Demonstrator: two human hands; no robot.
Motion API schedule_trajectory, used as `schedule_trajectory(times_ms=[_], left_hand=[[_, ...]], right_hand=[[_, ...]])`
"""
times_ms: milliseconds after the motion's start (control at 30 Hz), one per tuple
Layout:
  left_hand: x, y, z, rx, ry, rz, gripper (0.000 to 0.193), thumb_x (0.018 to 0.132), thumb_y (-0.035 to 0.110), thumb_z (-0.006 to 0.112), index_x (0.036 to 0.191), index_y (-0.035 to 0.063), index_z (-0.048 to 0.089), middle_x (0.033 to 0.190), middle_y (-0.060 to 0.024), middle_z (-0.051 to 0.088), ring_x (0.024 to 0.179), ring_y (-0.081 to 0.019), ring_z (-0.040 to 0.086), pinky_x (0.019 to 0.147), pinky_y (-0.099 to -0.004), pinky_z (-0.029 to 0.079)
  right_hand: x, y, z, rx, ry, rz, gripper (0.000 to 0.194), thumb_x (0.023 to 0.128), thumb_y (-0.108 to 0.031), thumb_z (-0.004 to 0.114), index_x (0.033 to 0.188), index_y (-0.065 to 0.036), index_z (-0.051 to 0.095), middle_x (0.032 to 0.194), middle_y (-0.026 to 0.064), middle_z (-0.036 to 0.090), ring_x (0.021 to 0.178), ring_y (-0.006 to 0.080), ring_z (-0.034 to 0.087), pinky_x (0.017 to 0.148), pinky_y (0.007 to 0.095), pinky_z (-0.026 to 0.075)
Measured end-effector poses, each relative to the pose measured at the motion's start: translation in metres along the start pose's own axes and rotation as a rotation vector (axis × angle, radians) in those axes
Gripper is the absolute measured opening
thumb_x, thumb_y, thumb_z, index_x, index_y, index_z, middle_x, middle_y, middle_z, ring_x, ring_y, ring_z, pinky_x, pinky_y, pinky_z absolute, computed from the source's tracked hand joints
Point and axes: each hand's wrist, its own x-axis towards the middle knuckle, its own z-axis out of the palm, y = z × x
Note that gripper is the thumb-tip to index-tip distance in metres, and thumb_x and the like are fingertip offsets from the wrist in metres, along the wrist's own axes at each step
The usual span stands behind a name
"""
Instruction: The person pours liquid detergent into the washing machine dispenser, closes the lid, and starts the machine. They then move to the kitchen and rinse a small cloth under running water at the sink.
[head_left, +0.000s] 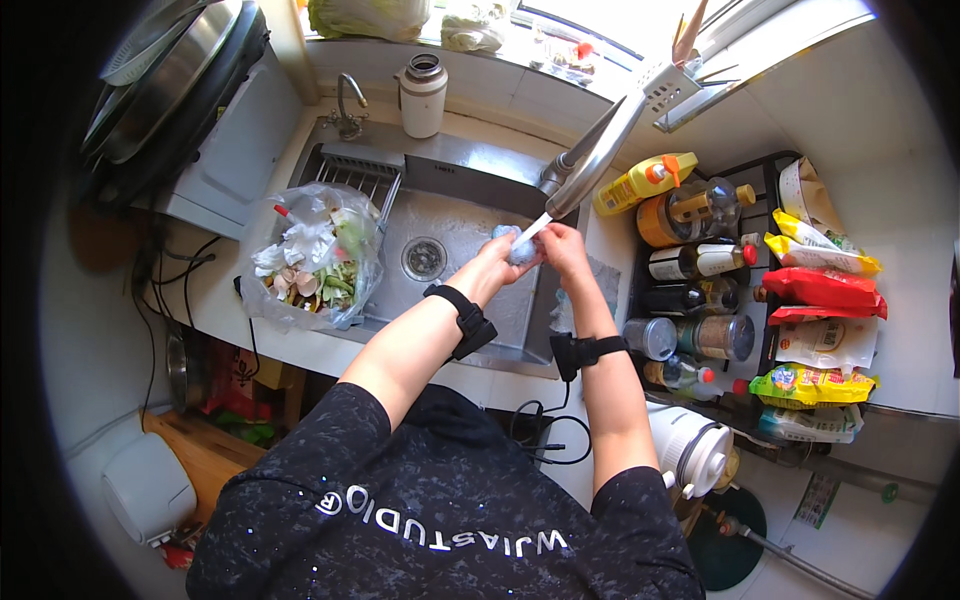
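A small, light blue, bumpy bundle (523, 253), perhaps a scrubbing cloth or sponge, sits between my hands above the right part of the steel sink (465, 202). My left hand (491, 259) cups it from the left and below. At its right edge, the bent fingers of my right hand (564, 251) pinch it, though the fingertips are partly hidden. Water (531, 231) runs from the large steel faucet (592, 169) onto the bundle and my fingers. The round drain (424, 259) lies left of my hands.
A clear plastic bag (360, 255) of food scraps, eggshells and tissues stands at the sink's left, by a wire rack (379, 176). Behind the sink are a small tap (349, 109) and a white flask (422, 97). Bottles (697, 259) and a yellow detergent bottle (630, 187) line the right.
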Motion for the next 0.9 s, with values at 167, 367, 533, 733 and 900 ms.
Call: schedule_trajectory(times_ms=[167,367,533,733,900], left_hand=[[-0.004,-0.003,0.0,0.005,0.076,0.022,0.012,0.088,0.016,0.054,0.087,0.0039,0.054,0.071,-0.0067,0.054,0.055,-0.0171,0.054,0.053,-0.0309,0.053],[-0.011,0.012,-0.001,0.182,0.108,-0.126,0.01,0.088,0.01,0.049,0.082,0.0026,0.05,0.062,-0.0024,0.049,0.046,-0.0093,0.048,0.038,-0.0189,0.043],[-0.034,0.016,0.0,0.474,0.118,-0.144,0.013,0.087,0.009,0.049,0.075,0.0063,0.047,0.059,0.0027,0.043,0.047,-0.0044,0.041,0.036,-0.0138,0.034],[-0.059,0.042,-0.014,0.656,-0.038,-0.279,0.017,0.087,0.01,0.05,0.07,0.0097,0.045,0.058,0.0067,0.035,0.046,-0.0005,0.03,0.036,-0.0125,0.023],[-0.077,0.045,-0.018,0.907,-0.237,-0.383,0.02,0.084,0.01,0.053,0.067,0.0142,0.045,0.056,0.0095,0.031,0.044,-0.0001,0.025,0.036,-0.014,0.016]], right_hand=[[0.033,0.009,-0.018,-0.167,0.24,-0.031,0.018,0.083,-0.013,0.053,0.084,0.0,0.065,0.074,0.0033,0.063,0.064,0.0094,0.054,0.058,0.0237,0.042],[0.051,0.004,-0.034,-0.325,0.263,-0.016,0.022,0.083,-0.018,0.052,0.082,-0.001,0.066,0.075,0.0086,0.066,0.071,0.0157,0.061,0.066,0.0296,0.046],[0.067,-0.016,-0.036,-0.247,0.456,-0.118,0.023,0.084,-0.014,0.049,0.075,0.0,0.066,0.067,0.0078,0.065,0.068,0.0202,0.062,0.067,0.0317,0.047],[0.02,-0.024,-0.021,-0.988,0.175,-0.647,0.033,0.075,-0.011,0.055,0.109,-0.012,0.056,0.111,0.011,0.056,0.097,0.0265,0.056,0.085,0.0446,0.041],[-0.04,-0.023,0.009,-1.389,-0.214,-1.25,0.06,0.079,-0.013,0.053,0.135,-0.022,0.033,0.132,0.001,0.043,0.115,0.0163,0.047,0.107,0.0492,0.016]])
